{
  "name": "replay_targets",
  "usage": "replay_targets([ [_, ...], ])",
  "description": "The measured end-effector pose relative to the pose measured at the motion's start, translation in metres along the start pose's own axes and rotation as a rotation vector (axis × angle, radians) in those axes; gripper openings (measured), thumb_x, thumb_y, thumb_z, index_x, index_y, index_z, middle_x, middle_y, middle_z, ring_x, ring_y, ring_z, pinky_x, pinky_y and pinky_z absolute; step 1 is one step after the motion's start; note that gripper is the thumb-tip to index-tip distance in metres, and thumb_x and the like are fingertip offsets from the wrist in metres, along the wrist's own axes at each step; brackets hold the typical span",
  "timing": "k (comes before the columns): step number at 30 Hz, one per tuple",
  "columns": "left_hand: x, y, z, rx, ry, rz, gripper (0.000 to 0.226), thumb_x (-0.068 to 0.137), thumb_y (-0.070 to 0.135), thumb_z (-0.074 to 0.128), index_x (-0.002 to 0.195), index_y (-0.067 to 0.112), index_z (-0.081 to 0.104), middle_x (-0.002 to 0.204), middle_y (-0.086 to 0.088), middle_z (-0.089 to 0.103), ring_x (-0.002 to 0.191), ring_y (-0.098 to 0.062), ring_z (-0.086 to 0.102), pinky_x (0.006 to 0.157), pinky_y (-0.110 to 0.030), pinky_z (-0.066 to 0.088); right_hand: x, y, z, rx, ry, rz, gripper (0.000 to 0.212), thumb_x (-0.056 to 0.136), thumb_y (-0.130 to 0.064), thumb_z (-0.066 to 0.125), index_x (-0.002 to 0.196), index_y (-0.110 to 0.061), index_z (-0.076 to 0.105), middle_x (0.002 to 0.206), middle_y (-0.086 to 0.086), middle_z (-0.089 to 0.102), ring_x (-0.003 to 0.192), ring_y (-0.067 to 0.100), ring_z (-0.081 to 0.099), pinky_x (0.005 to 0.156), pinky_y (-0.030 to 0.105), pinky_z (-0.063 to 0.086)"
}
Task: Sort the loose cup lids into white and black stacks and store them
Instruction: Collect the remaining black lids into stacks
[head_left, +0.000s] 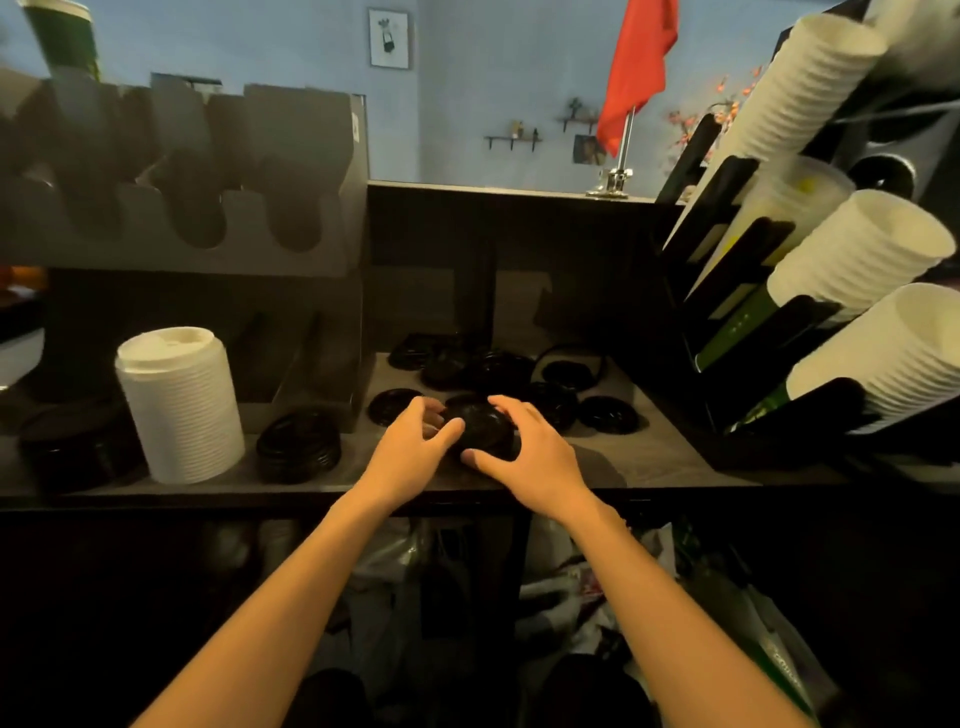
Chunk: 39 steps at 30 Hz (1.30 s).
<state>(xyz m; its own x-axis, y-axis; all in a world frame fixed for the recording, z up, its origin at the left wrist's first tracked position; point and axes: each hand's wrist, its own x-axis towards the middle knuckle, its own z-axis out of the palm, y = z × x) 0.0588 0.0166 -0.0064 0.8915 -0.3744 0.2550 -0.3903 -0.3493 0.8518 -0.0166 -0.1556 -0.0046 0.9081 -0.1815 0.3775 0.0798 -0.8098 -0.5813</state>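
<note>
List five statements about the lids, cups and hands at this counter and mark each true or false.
1. Both the left hand and the right hand grip the held black lids. True.
2. The tall white lid stack lies on its side. False: it stands upright on the counter, left of the hands.
3. Loose black lids lie on the counter behind the hands. True.
4. The rack on the right holds black cups. False: the cups in it are white.
5. A short black lid stack stands just right of the white one. True.
</note>
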Motion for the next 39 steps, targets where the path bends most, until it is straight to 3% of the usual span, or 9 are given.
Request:
replay_targets([
  [5, 0.022, 0.006, -0.005, -0.274, -0.007, -0.135, 0.043, 0.092, 0.022, 0.076, 0.128, 0.021, 0.053, 0.122, -0.008, 0.066, 0.105, -0.023, 0.07, 0.082, -0.039, 0.062, 0.021, -0.005, 0.001, 0.062, 0.003, -0.117, 0.08, 0.081, -0.061, 0.072, 0.148, -0.035, 0.038, 0.146, -0.017, 0.041, 0.133, 0.006, 0.042, 0.105, 0.028, 0.04],
  [10, 0.024, -0.007, -0.003, -0.249, -0.042, -0.136, 0.03, 0.096, 0.017, 0.07, 0.123, 0.023, 0.061, 0.116, -0.002, 0.071, 0.098, -0.014, 0.071, 0.06, -0.02, 0.051, 0.03, 0.03, -0.015, -0.107, 0.367, -0.102, 0.058, 0.09, -0.047, 0.066, 0.14, -0.021, 0.051, 0.141, -0.001, 0.047, 0.13, 0.019, 0.044, 0.105, 0.04, 0.044],
  [15, 0.028, 0.001, 0.007, -0.225, -0.12, -0.105, 0.026, 0.099, 0.017, 0.064, 0.124, 0.024, 0.061, 0.111, 0.0, 0.073, 0.099, -0.009, 0.07, 0.064, -0.012, 0.05, 0.035, 0.052, -0.017, -0.385, 0.013, 0.156, 0.065, 0.095, -0.051, 0.058, 0.151, -0.027, 0.036, 0.156, 0.0, 0.035, 0.143, 0.023, 0.028, 0.114, 0.04, 0.032],
  [19, 0.032, 0.005, 0.021, -0.201, -0.078, -0.071, 0.028, 0.099, 0.015, 0.063, 0.127, 0.02, 0.061, 0.115, -0.001, 0.071, 0.104, -0.01, 0.068, 0.079, -0.018, 0.052, 0.039, 0.05, -0.014, -0.429, 0.113, 0.111, 0.046, 0.103, -0.046, 0.046, 0.143, -0.025, 0.046, 0.141, -0.001, 0.053, 0.13, 0.022, 0.045, 0.102, 0.038, 0.042],
  [23, 0.036, -0.003, 0.021, -0.232, -0.019, -0.092, 0.029, 0.1, 0.017, 0.062, 0.129, 0.022, 0.06, 0.121, -0.001, 0.067, 0.113, -0.015, 0.064, 0.102, -0.037, 0.053, 0.031, 0.049, -0.019, -0.122, 0.174, 0.142, 0.046, 0.105, -0.048, 0.038, 0.145, -0.026, 0.042, 0.106, 0.0, 0.067, 0.095, 0.021, 0.065, 0.074, 0.036, 0.052],
  [28, 0.035, -0.006, 0.02, -0.224, 0.017, -0.103, 0.031, 0.101, 0.018, 0.06, 0.131, 0.026, 0.057, 0.133, -0.001, 0.061, 0.125, -0.019, 0.058, 0.11, -0.041, 0.047, 0.031, 0.046, -0.025, 0.528, 0.167, 0.249, 0.033, 0.107, -0.037, 0.042, 0.135, -0.025, 0.052, 0.118, -0.013, 0.058, 0.108, 0.0, 0.055, 0.08, 0.01, 0.044],
  [31, 0.033, -0.004, 0.021, -0.199, 0.063, -0.077, 0.034, 0.102, 0.019, 0.061, 0.134, 0.027, 0.053, 0.14, 0.0, 0.057, 0.131, -0.018, 0.053, 0.111, -0.038, 0.045, 0.037, 0.046, -0.025, 0.656, 0.149, 0.279, 0.029, 0.108, -0.032, 0.042, 0.129, -0.024, 0.06, 0.121, -0.004, 0.065, 0.114, 0.012, 0.061, 0.09, 0.03, 0.054],
  [34, 0.031, -0.002, 0.017, -0.23, 0.151, -0.046, 0.039, 0.101, 0.016, 0.062, 0.138, 0.022, 0.051, 0.14, 0.001, 0.056, 0.13, -0.012, 0.051, 0.102, -0.027, 0.042, 0.046, 0.035, -0.019, 0.804, 0.148, 0.338, 0.026, 0.108, -0.029, 0.041, 0.121, -0.026, 0.063, 0.123, 0.003, 0.066, 0.113, 0.02, 0.063, 0.081, 0.032, 0.056],
  [39, 0.032, -0.008, 0.013, -0.35, 0.196, -0.088, 0.046, 0.1, 0.018, 0.065, 0.143, 0.023, 0.051, 0.153, -0.004, 0.049, 0.146, -0.02, 0.041, 0.119, -0.042, 0.037, 0.053, 0.025, -0.001, 0.771, 0.185, 0.373, 0.03, 0.108, -0.035, 0.036, 0.128, -0.034, 0.059, 0.138, -0.003, 0.055, 0.124, 0.017, 0.052, 0.101, 0.042, 0.051],
])
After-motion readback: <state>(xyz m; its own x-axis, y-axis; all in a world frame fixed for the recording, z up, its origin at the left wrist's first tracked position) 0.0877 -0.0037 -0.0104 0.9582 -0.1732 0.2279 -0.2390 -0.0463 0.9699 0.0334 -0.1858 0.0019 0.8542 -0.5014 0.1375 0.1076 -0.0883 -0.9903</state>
